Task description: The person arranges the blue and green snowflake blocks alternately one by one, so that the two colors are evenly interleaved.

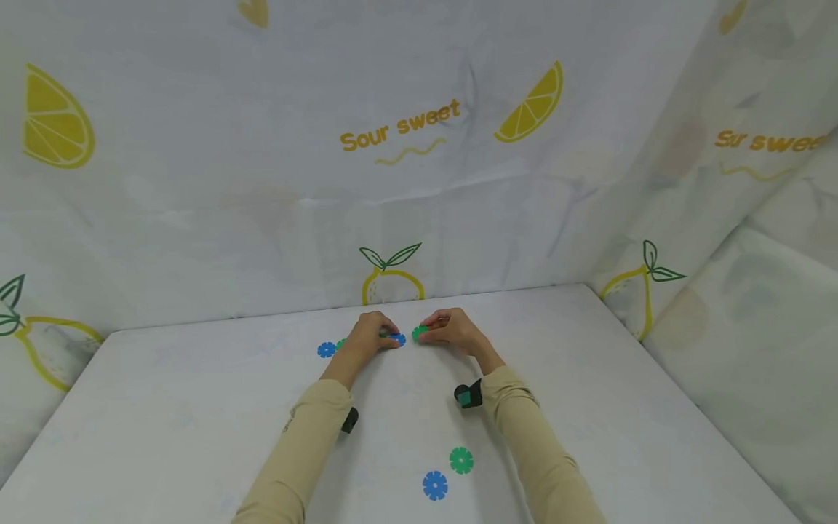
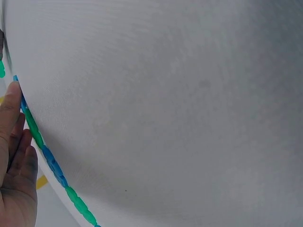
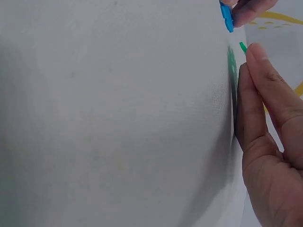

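Observation:
A row of blue and green snowflake building discs lies along the far part of the table, partly hidden by my left hand (image 1: 366, 338). That hand pinches the blue disc (image 1: 398, 340) at the row's right end. In the left wrist view, a green disc (image 2: 33, 126), a blue disc (image 2: 54, 166) and another green disc (image 2: 79, 206) run edge to edge from it. My right hand (image 1: 456, 332) holds a separate green disc (image 1: 419, 332) between thumb and fingers. A small gap parts this disc from the blue one, as the right wrist view also shows.
Nearer on the white table (image 1: 196, 422) lie a loose green disc (image 1: 461, 460) and a loose blue disc (image 1: 435, 485), between the forearms. A lemon-printed cloth (image 1: 275, 240) hangs behind the table's far edge and continues along the right side.

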Motion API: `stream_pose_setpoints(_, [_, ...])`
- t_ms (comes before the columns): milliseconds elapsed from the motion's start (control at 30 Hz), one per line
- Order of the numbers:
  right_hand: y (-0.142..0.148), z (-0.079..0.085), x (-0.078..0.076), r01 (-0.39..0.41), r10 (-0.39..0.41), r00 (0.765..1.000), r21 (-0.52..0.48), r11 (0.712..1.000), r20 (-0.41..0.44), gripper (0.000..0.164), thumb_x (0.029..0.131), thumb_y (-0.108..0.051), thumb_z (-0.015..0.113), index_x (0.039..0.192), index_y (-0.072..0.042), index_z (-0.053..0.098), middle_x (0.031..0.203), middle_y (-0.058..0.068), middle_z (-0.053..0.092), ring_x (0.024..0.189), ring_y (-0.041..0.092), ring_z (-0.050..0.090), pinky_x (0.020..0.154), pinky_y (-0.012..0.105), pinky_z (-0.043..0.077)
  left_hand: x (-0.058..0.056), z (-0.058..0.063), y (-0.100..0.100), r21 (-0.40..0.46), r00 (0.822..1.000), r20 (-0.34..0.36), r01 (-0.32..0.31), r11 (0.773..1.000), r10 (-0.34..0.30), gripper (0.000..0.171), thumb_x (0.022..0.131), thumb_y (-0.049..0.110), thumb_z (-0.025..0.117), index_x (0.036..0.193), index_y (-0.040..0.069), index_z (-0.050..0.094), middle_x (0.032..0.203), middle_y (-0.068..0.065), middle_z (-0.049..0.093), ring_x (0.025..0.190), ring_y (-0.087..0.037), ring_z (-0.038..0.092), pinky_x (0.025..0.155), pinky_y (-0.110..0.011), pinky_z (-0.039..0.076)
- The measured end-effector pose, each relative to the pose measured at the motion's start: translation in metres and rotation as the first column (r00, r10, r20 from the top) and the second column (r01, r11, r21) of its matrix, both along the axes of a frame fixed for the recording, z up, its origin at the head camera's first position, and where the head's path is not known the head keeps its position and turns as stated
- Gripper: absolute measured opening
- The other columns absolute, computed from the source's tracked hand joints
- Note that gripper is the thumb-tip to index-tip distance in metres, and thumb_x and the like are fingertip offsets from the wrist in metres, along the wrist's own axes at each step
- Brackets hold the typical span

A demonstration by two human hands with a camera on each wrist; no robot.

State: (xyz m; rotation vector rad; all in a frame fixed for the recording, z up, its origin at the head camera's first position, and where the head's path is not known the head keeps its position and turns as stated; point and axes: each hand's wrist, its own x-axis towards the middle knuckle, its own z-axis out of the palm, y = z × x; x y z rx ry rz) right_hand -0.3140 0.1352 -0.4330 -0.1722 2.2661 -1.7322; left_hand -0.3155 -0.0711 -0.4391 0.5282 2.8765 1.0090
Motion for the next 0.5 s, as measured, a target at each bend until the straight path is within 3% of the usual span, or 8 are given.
stream_pose_setpoints(200, [-0.007,0.002,0.0,0.017,-0.006,0.997,0.155,0.988,-0.074,0.026,0.078,0.002,0.076,0.102,0.009,0.067,0.093,0.015,0.069,0.08,0.01,0.062,0.073,0.021,0.053,0.0,0.001,0.001,-0.006,1.0,0.02,-0.009,1.0,0.01,0.02,0.078,0.011,0.079,0.095,0.003,0.075,0.102,-0.01,0.066,0.106,-0.026,0.059,0.098,-0.039,0.045])
stream_pose_setpoints(500, [-0.016,0.006,-0.002,0.066,0.012,0.984,0.421,0.904,-0.179,0.024,0.075,-0.011,0.082,0.096,-0.003,0.075,0.089,0.006,0.072,0.083,0.014,0.063,0.077,0.027,0.051,0.002,0.003,0.001,-0.017,0.999,0.039,-0.015,1.0,0.016,0.02,0.078,0.011,0.079,0.096,0.003,0.075,0.104,-0.01,0.066,0.108,-0.027,0.058,0.099,-0.039,0.045])
